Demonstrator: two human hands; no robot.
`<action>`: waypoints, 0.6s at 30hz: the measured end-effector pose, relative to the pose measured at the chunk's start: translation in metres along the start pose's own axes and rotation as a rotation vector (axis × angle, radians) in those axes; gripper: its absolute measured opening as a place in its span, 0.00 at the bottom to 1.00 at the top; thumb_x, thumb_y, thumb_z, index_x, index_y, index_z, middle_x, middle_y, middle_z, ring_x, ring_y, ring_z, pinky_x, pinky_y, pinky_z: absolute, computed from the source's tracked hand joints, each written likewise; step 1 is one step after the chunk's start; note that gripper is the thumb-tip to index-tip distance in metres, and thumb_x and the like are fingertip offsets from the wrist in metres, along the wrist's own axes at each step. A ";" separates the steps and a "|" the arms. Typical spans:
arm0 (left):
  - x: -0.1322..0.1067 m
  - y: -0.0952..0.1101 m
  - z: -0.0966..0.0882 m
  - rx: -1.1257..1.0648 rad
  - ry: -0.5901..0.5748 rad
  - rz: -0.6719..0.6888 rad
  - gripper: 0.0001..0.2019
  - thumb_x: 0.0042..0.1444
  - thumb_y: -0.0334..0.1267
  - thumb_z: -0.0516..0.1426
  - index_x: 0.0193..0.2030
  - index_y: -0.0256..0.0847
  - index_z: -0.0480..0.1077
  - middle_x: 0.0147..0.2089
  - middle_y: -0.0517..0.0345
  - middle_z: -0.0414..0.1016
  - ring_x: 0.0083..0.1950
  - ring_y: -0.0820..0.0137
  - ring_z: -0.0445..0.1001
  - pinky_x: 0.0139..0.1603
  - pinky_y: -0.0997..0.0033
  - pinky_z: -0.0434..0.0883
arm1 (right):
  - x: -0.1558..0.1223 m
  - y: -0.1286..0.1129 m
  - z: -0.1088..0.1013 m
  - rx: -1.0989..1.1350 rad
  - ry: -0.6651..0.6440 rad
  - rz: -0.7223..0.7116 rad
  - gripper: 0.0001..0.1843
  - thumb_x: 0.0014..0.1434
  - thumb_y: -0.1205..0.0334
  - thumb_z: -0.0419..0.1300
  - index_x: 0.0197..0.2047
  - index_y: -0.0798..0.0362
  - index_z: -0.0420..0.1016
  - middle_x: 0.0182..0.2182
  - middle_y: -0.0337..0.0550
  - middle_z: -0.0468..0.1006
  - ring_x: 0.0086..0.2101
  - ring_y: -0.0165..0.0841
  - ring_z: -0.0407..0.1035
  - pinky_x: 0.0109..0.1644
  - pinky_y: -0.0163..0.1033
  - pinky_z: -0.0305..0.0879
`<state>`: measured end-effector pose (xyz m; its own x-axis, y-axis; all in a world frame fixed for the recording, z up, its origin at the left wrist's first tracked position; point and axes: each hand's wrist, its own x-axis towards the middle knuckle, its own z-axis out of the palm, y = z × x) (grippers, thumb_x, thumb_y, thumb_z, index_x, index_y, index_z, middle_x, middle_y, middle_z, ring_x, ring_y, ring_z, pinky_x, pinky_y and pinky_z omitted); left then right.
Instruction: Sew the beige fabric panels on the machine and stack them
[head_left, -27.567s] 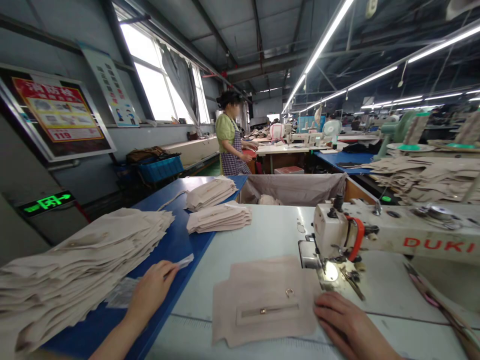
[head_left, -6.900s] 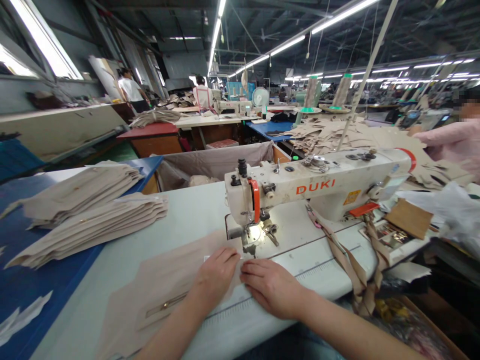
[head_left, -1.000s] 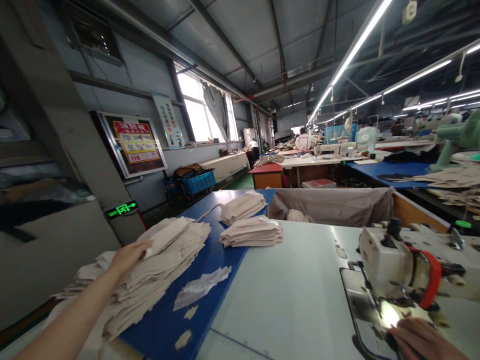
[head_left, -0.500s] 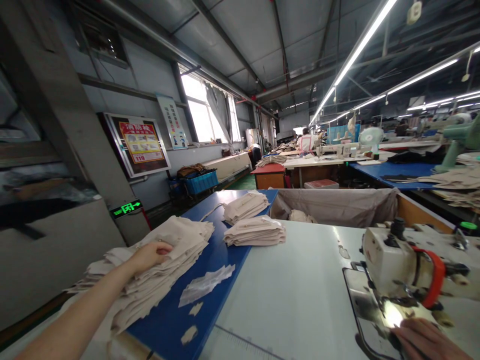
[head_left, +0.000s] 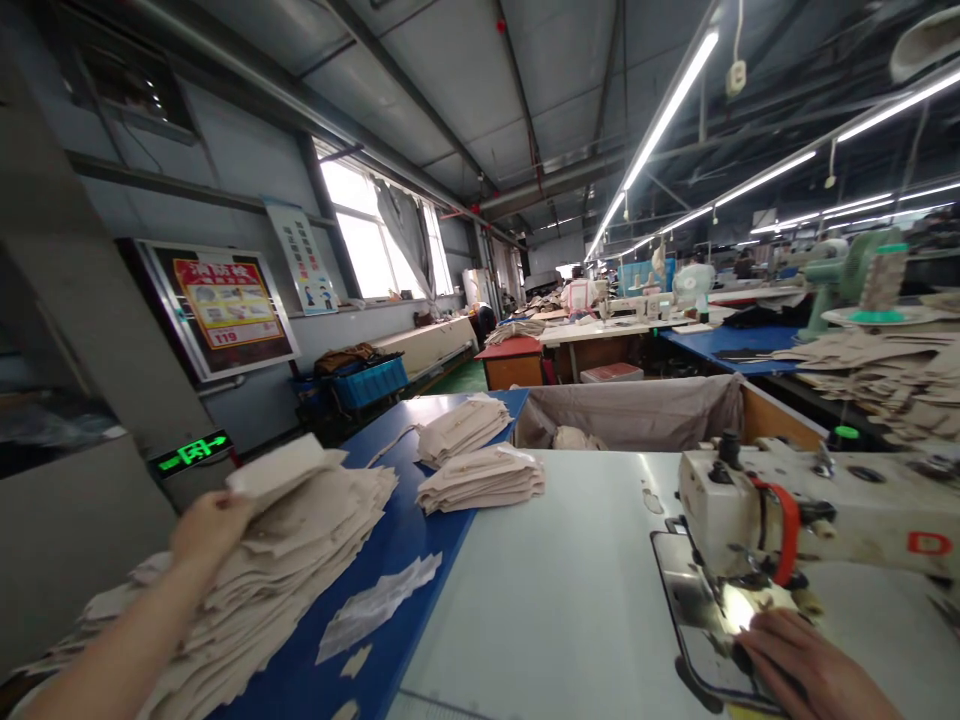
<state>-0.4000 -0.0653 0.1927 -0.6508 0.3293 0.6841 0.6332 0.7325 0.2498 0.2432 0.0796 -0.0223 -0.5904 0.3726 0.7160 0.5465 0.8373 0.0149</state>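
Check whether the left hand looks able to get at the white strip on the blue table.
Probably yes: nothing covers the white strip, though the left hand is holding a fabric panel.

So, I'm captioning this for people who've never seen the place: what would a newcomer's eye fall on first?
Probably the glowing green sign low on the left, with the red-and-yellow poster above it. Next, at lower right, the sewing machine's orange band and bright light, right beside the right hand. At left, the left hand holds up a pale fabric piece over a thick beige stack.
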 end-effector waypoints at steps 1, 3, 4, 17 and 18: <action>0.009 0.004 -0.007 0.035 0.044 -0.077 0.16 0.55 0.35 0.47 0.35 0.29 0.75 0.20 0.53 0.72 0.19 0.65 0.67 0.21 0.70 0.66 | 0.000 -0.001 0.001 0.014 -0.020 0.027 0.15 0.68 0.56 0.51 0.38 0.46 0.79 0.32 0.41 0.81 0.32 0.31 0.77 0.37 0.29 0.73; 0.023 0.015 -0.021 0.084 0.117 -0.173 0.21 0.57 0.36 0.45 0.47 0.23 0.72 0.31 0.45 0.78 0.23 0.64 0.68 0.24 0.67 0.68 | -0.003 -0.001 0.003 0.046 -0.052 0.077 0.15 0.68 0.56 0.51 0.38 0.46 0.79 0.32 0.41 0.80 0.32 0.32 0.77 0.38 0.30 0.73; 0.027 0.024 -0.028 0.081 0.172 -0.148 0.22 0.57 0.37 0.45 0.50 0.24 0.71 0.36 0.43 0.79 0.25 0.64 0.70 0.26 0.67 0.69 | -0.004 -0.001 0.004 0.061 -0.067 0.100 0.15 0.68 0.56 0.52 0.38 0.46 0.79 0.32 0.42 0.80 0.33 0.32 0.77 0.38 0.31 0.73; -0.227 0.193 -0.032 -0.583 0.230 1.355 0.22 0.66 0.26 0.38 0.51 0.40 0.71 0.45 0.55 0.81 0.43 0.71 0.80 0.46 0.73 0.75 | 0.003 -0.011 0.001 0.170 -0.268 0.277 0.14 0.67 0.64 0.50 0.35 0.50 0.75 0.33 0.44 0.75 0.36 0.35 0.71 0.41 0.38 0.67; -0.269 0.200 -0.016 -0.622 0.158 1.410 0.22 0.66 0.26 0.38 0.50 0.40 0.72 0.43 0.55 0.82 0.40 0.71 0.80 0.42 0.75 0.76 | 0.003 -0.012 0.001 0.163 -0.268 0.280 0.14 0.67 0.65 0.50 0.35 0.51 0.75 0.32 0.44 0.74 0.36 0.35 0.71 0.41 0.38 0.66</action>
<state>-0.0917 -0.0173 0.0693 0.6263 0.4225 0.6551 0.7687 -0.4747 -0.4287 0.2344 0.0713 -0.0206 -0.5778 0.6681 0.4689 0.6195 0.7330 -0.2810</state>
